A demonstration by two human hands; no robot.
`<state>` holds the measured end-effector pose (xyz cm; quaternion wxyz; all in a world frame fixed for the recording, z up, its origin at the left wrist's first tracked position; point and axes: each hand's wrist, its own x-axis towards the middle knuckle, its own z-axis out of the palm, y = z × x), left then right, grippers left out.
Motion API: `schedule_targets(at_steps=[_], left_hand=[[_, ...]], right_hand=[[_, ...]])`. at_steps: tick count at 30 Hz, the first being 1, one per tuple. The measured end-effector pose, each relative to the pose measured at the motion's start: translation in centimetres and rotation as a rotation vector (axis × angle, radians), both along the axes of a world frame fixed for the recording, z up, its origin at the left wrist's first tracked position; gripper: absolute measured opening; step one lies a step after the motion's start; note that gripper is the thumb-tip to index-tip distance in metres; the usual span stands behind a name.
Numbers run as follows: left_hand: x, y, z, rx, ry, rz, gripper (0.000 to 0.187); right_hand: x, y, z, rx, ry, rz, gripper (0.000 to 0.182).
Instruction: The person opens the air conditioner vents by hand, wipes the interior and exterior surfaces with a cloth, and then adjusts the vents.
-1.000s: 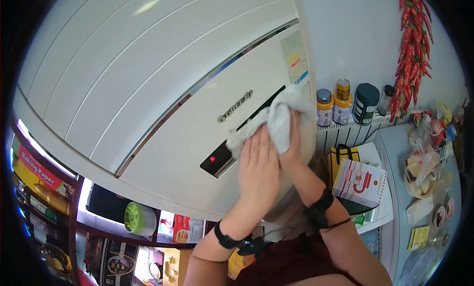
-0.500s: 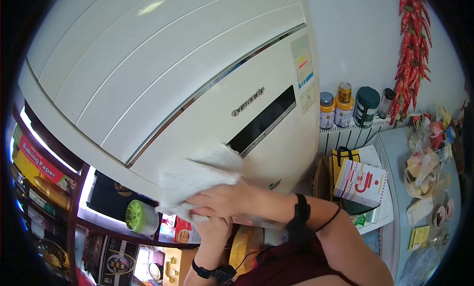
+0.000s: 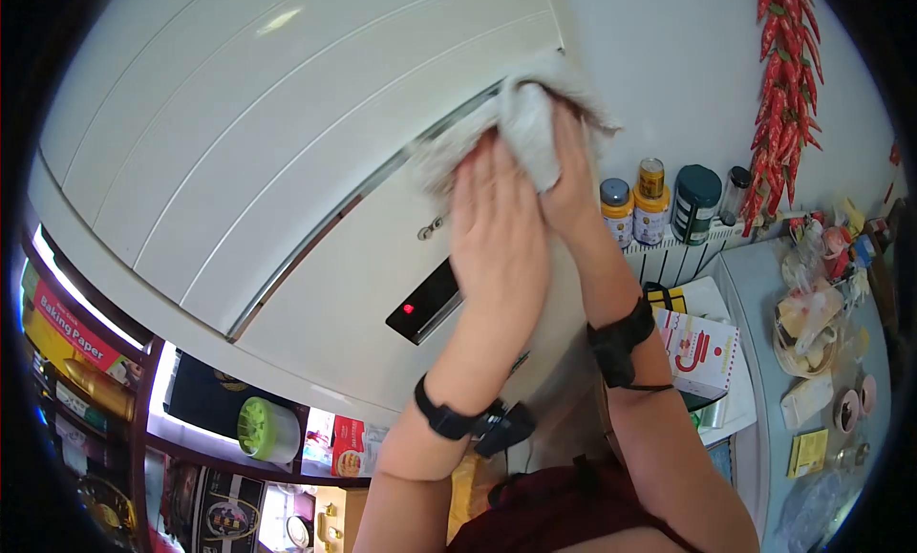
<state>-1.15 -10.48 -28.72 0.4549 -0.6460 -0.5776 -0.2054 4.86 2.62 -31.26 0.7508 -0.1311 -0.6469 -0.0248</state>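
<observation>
A white cloth (image 3: 527, 128) lies against the upper front of a cream appliance (image 3: 325, 295), over its dark trim strip near the right edge. My left hand (image 3: 501, 228) presses flat on the cloth's lower part, fingers stretched out. Beside it, to the right, my right hand (image 3: 571, 176) has its fingers on the cloth, with a fold of it bunched between the two hands. A black display panel (image 3: 425, 300) with a red light shows below my left hand, which covers part of it.
Jars and a can (image 3: 651, 204) stand on a radiator at right, below hanging red chillies (image 3: 788, 95). A white box (image 3: 700, 350) sits beside a pale blue surface (image 3: 764, 295) with bags and a basket. Shelves at lower left hold a green-lidded tub (image 3: 267, 429).
Both hands and the cloth have moved up and right, from the appliance's lower front to the trim strip. The display shows a red light. My left hand now lies flat on the cloth.
</observation>
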Motion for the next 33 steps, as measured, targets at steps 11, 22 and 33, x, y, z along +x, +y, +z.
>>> schedule_targets(at_steps=[11,22,33], left_hand=[[-0.9,-1.1,-8.9,-0.311,0.069,-0.03,0.053],[-9.6,-17.0,-15.2,-0.276,-0.131,0.176,0.047],[-10.0,-18.6,-16.4,-0.269,-0.134,0.235,0.049]], right_hand=[[-2.6,-2.8,-14.9,-0.654,0.285,0.379,0.068],[-7.1,-19.3,-14.3,-0.274,-0.343,0.321,0.048],[-4.4,-18.0,-14.1,-0.132,-0.431,0.445,0.035]])
